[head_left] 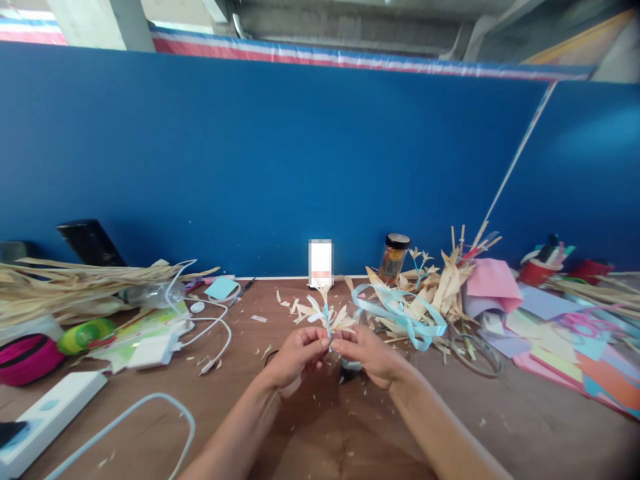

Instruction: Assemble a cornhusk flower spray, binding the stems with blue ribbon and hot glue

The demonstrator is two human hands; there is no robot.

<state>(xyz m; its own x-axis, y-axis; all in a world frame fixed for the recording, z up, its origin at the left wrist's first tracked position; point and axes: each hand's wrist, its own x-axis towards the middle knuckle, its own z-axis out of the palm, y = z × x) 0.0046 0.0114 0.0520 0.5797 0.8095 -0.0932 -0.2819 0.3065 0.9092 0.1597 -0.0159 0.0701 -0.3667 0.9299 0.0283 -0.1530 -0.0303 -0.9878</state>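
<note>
Between my two hands, a small flower of pale dried leaf strips stands upright, its stem wrapped in light blue. My left hand pinches the lower stem between thumb and fingers. From the other side, my right hand is closed on the same stem, its fingertips close to the left thumb. A light blue ribbon lies in loops beyond my right hand, on a heap of dried leaves. A small dark-and-clear object is partly hidden below my right hand.
Dried strips, a power strip, white cables and a pink pouch lie left. A lidded jar, coloured paper and pink scissors are right. A blue partition closes off the back.
</note>
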